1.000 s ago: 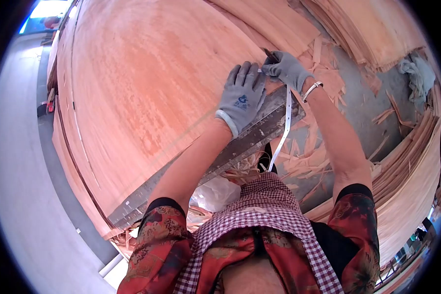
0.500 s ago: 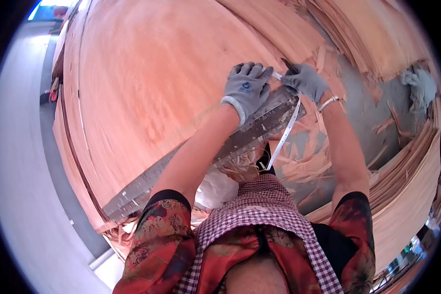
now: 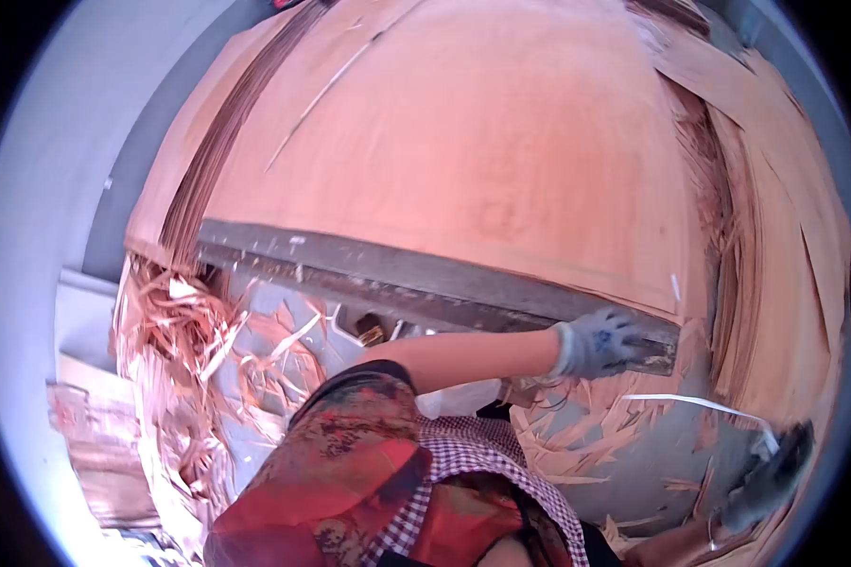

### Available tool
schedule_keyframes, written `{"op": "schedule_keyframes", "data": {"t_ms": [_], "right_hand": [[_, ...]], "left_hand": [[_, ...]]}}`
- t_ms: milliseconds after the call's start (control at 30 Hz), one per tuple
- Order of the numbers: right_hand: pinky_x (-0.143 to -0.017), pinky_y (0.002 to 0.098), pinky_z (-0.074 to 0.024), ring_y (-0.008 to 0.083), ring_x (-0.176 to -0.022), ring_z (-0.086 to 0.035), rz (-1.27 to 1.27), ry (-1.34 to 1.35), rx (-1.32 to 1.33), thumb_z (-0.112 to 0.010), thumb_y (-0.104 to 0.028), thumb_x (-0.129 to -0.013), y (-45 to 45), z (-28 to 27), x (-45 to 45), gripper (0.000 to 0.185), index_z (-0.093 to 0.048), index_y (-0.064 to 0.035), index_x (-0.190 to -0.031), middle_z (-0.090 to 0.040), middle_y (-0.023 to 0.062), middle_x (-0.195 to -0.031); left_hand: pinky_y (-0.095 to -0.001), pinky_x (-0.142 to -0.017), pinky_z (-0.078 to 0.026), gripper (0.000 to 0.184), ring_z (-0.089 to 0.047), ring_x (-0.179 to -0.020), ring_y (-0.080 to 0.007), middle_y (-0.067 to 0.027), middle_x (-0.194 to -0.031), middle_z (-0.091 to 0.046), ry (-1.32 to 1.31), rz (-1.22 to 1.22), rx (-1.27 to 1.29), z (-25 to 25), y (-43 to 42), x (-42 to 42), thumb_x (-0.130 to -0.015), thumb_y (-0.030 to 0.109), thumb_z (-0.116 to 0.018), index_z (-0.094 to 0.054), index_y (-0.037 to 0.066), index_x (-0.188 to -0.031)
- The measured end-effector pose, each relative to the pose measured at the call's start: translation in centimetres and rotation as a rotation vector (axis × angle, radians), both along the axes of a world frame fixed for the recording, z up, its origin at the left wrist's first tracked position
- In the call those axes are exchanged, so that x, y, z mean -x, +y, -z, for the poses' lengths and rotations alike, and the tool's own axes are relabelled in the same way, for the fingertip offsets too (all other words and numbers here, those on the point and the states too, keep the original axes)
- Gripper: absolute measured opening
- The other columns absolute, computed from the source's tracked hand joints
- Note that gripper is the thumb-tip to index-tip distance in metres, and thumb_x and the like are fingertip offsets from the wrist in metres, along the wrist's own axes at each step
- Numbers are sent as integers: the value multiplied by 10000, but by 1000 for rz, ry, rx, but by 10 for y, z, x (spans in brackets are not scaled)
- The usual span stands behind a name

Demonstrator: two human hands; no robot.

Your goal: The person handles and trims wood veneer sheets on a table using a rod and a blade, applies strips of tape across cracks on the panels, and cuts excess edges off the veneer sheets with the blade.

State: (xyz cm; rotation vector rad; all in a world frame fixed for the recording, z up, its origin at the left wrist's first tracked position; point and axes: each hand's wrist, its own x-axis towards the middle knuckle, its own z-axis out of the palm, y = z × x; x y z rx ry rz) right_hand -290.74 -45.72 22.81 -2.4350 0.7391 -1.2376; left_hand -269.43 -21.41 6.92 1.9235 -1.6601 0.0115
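Pale wood veneer (image 3: 482, 142) fills the middle of our view, with torn scraps (image 3: 184, 326) heaped at its near left corner and grey floor (image 3: 619, 491) showing below. Across the veneer's near edge runs a long dark bar (image 3: 397, 274), sloping towards us as it goes right. And there, on its right end, our left hand (image 3: 600, 342) rests, gloved, fingers spread and pointing right; that grip is open, closed around nothing. Now look far right! Our right hand (image 3: 764, 484), gloved too, reaches well out beside the stacked veneer sheets (image 3: 775, 293), badly blurred. White tape (image 3: 690, 401) meets it: from the right grip it lies leftward and a little away from us, long axis nearly crosswise, loose end just below the left hand in our view. So the right hand has the near end, the left hand the far one. Are the right fingers shut on that tape? We cannot tell through the blur, nor whether the strip hangs or lies over the floor.
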Motion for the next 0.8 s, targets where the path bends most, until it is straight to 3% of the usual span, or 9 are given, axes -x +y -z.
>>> {"op": "schedule_keyframes", "data": {"t_ms": [67,133,200,267,333,400,500,700,800], "right_hand": [[-678,239,-487,159,-804,-591,-162,-94,-169,-545,-61,-883,55,-11,-8,315,-525,42,-1181,-602,127,-1087],[-728,241,-483,181,-875,-607,-311,138,449,-553,-21,-868,96,-14,-17,295,-544,45,-1155,-616,134,-1078],[-762,240,-477,142,-884,-604,-615,199,-371,-545,4,-867,196,0,-39,280,-565,8,-1146,-632,97,-1013],[-752,231,-478,121,-865,-603,-804,418,-675,-583,33,-839,280,27,-57,274,-573,2,-1111,-626,60,-968],[-754,242,-486,113,-884,-593,-956,544,-1108,-603,16,-834,381,30,-63,242,-579,7,-1074,-625,56,-936],[-735,244,-488,103,-860,-590,-1195,594,-1302,-607,-15,-841,467,51,-65,238,-570,2,-1076,-624,42,-912],[-742,243,-482,97,-843,-583,-1508,881,-1456,-598,-48,-855,596,46,-81,253,-555,-6,-1101,-613,45,-946],[-816,293,-489,146,-886,-596,-2149,830,-1416,-596,-12,-845,803,14,-117,297,-534,25,-1133,-613,85,-952],[-826,301,-483,157,-901,-598,-2254,702,-1503,-592,-8,-844,851,4,-143,295,-535,27,-1131,-620,90,-964]], "left_hand": [[-396,-828,-430,325,-567,-939,-287,-132,-985,-596,279,37,-379,-16,79,11,-829,251,-544,-567,97,-1114],[-378,-743,-453,312,-588,-812,-279,-122,-836,-600,287,31,-152,1,168,28,-837,232,-544,-569,71,-1102],[-389,-721,-455,318,-585,-806,-285,-134,-862,-600,363,-193,-136,5,261,59,-831,210,-563,-572,56,-1109],[-383,-726,-484,271,-605,-805,-332,-163,-903,-622,434,-339,-133,0,356,89,-852,175,-531,-581,27,-1074],[-361,-776,-477,343,-604,-859,-289,-146,-933,-629,645,-578,-76,15,449,131,-860,194,-565,-562,29,-1160],[-317,-776,-485,294,-628,-865,-233,-147,-945,-649,911,-882,-65,16,533,175,-875,174,-564,-589,15,-1121],[-327,-772,-489,301,-645,-875,-252,-184,-959,-651,1035,-1170,31,20,634,228,-880,176,-535,-585,-26,-1098],[-336,-717,-497,278,-649,-814,-271,-196,-919,-644,825,-1502,158,15,739,280,-880,184,-540,-599,-3,-1077],[-381,-677,-500,266,-628,-742,-312,-181,-850,-635,708,-1552,117,18,752,273,-869,213,-540,-610,30,-1048]]}}
